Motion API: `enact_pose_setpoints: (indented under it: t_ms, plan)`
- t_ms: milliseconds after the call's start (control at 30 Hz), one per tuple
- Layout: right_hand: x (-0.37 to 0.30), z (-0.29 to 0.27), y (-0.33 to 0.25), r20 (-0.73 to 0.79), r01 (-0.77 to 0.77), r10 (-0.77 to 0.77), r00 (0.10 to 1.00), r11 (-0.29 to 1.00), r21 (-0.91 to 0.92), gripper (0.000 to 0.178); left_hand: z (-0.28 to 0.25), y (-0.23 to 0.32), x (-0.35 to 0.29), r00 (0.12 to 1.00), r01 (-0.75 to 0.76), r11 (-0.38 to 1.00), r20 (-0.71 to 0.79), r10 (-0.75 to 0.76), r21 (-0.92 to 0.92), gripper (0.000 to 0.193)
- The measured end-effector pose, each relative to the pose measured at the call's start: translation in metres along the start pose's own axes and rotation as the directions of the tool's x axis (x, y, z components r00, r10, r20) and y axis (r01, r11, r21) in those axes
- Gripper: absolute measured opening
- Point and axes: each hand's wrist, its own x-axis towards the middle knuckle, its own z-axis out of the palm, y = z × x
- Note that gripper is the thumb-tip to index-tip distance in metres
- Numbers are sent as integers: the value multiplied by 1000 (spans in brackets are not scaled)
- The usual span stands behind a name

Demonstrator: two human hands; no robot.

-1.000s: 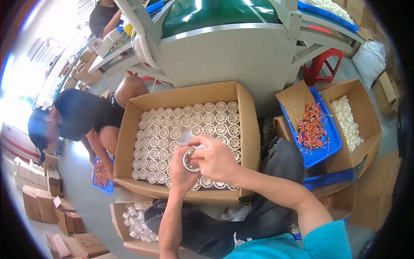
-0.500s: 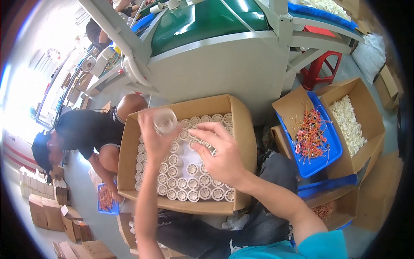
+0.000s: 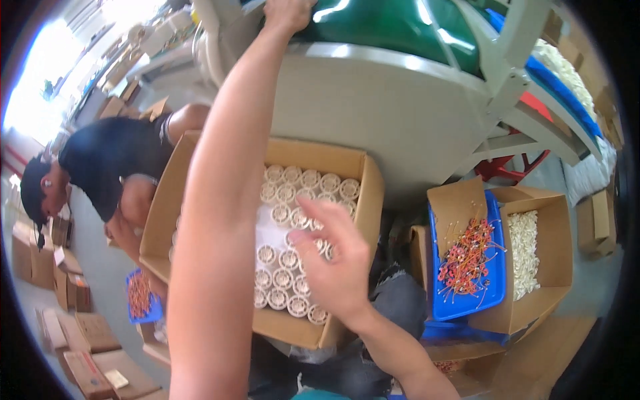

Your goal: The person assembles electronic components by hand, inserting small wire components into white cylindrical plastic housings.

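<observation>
My left arm reaches far forward across the box, and my left hand [image 3: 288, 15] is at the near edge of the green conveyor belt [image 3: 373, 27]. Its fingers are cut off by the top of the picture, so what they hold cannot be made out. Over the right part of a cardboard box [image 3: 363, 220], my right hand [image 3: 337, 263] hovers with thumb and index finger apart and nothing visible between them. Below it, round white plastic parts [image 3: 283, 278] stand upright in rows, with a gap showing a pale sheet [image 3: 270, 235]. My left forearm hides the box's left part.
To the right lie a blue tray [image 3: 497, 293] of red-orange wired parts [image 3: 467, 257] and a carton of small cream pieces [image 3: 525, 253]. A person in black [image 3: 107, 160] crouches at left, beside another blue tray [image 3: 155, 310]. The machine's metal panel [image 3: 373, 107] rises beyond the box.
My left hand has moved from above the box, where it held a clear round container, forward to the belt. My right hand stays over the parts. The view has shifted.
</observation>
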Motion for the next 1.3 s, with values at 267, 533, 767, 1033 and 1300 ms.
enact_pose_setpoints:
  t_ms: [267, 533, 767, 1033, 1300]
  plan:
    - [13, -25, 5, -76, -127, 132, 988, 990, 63, 37, -61, 35, -223, 789, -539, 829, -436, 433, -151, 35]
    - [10, -18, 19, -99, -174, 184, 978, 979, 103, 35, -35, -55, -485, 567, 22, 1000, 824, -5, -9, 88]
    - [15, -6, 16, -146, -101, 91, 985, 993, -66, 37, -16, -89, -514, 594, 213, 960, 804, 23, -184, 113]
    - [-28, -207, 13, -411, -15, -320, 854, 774, -633, 30, -26, -66, -489, 364, 283, 959, 924, -114, 7, 79]
    - [-129, -404, 57, -679, -690, 133, 722, 69, -720, 26, -86, -52, -443, 544, 402, 913, 821, -173, -73, 43]
